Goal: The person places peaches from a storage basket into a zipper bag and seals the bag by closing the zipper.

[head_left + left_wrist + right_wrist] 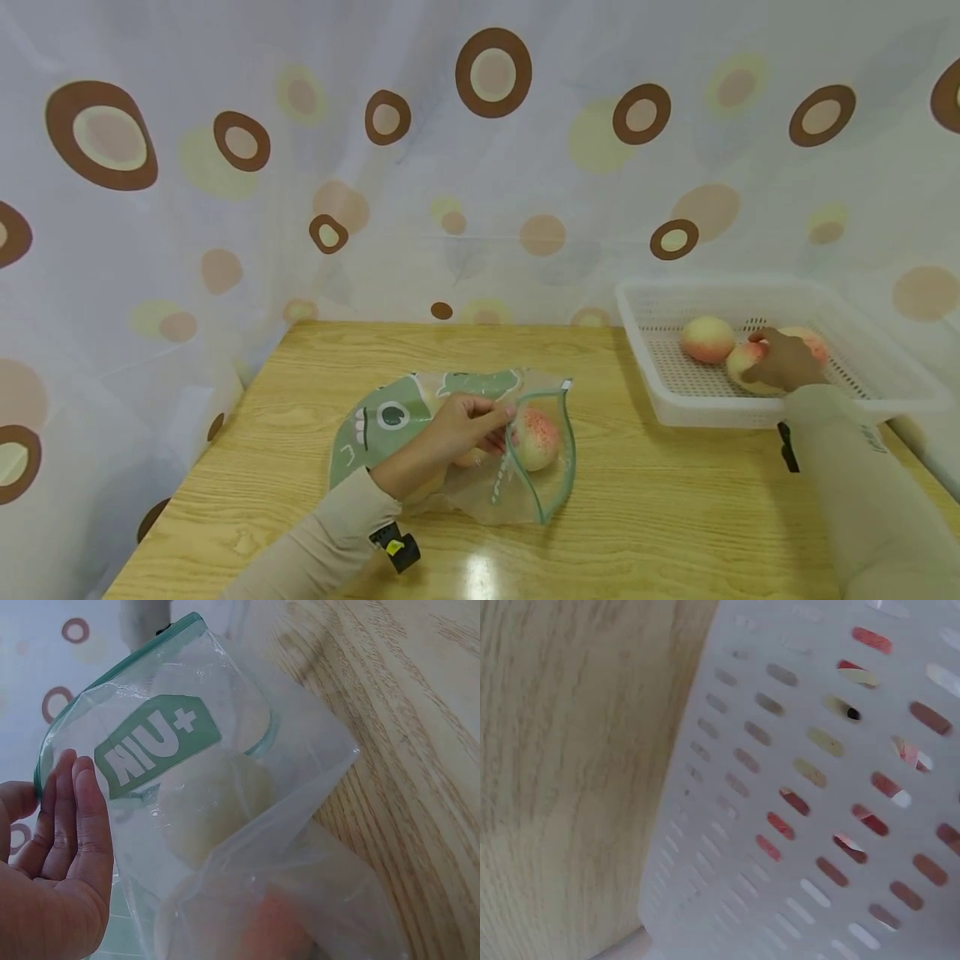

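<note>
My left hand [459,429] pinches the green-edged opening of a clear zip bag [491,500] with a green cartoon print. Just inside the mouth of the bag lies a peach [537,439]. In the left wrist view, more fruit [217,802] shows dimly through the plastic, and thumb and fingers meet at the bag's rim. Over in the white basket [708,407], my right hand [787,362] grips a peach [741,367] from above. The basket's slotted wall hides most of that hand in the right wrist view.
Another peach [707,339] lies at the basket's left, and one more [812,343] shows behind my right hand. The bag and basket stand on a wood-grain table [645,517]. A patterned curtain [480,183] hangs behind and at the sides.
</note>
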`<state>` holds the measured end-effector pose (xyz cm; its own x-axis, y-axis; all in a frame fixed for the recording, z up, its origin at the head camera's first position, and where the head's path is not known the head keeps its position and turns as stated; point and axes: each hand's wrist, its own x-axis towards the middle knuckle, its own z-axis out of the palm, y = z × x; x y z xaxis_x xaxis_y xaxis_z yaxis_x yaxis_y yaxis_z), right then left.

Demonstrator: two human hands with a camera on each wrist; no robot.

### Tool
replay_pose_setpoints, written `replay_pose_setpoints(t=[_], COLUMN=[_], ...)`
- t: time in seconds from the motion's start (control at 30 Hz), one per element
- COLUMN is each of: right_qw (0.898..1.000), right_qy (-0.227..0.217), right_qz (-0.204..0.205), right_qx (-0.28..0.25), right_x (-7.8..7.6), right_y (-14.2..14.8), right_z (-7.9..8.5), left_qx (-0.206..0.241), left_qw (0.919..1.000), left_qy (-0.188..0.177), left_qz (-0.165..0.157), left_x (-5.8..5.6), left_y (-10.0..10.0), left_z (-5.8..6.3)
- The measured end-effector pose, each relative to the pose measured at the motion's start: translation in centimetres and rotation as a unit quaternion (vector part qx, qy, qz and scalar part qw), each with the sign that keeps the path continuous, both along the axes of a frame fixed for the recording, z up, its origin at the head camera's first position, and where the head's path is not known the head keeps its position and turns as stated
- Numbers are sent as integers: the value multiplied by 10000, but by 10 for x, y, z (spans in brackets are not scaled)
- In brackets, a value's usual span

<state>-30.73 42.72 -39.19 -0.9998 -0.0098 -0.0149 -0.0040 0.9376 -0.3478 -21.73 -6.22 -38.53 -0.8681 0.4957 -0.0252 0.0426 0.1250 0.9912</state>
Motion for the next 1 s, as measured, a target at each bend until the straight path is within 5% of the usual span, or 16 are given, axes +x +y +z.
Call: replay_pose_setpoints(t=[0.27,0.6,1.0], right_qw=[9966,9935,9820], right_qy=[161,877,1740], right_qz=[-350,-360,88], right_qx=[-726,-629,-733], right_x=[11,28,76], right_y=[-10,-41,-106], right_z=[25,65,94], left_qx=[-87,-113,-16], left_qw=[10000,9999,9999], left_qy=[-32,61,46], left_qz=[17,-56,-104], left_x=[-1,-4,-2], left_y=[0,0,-2], left_z=[0,0,1])
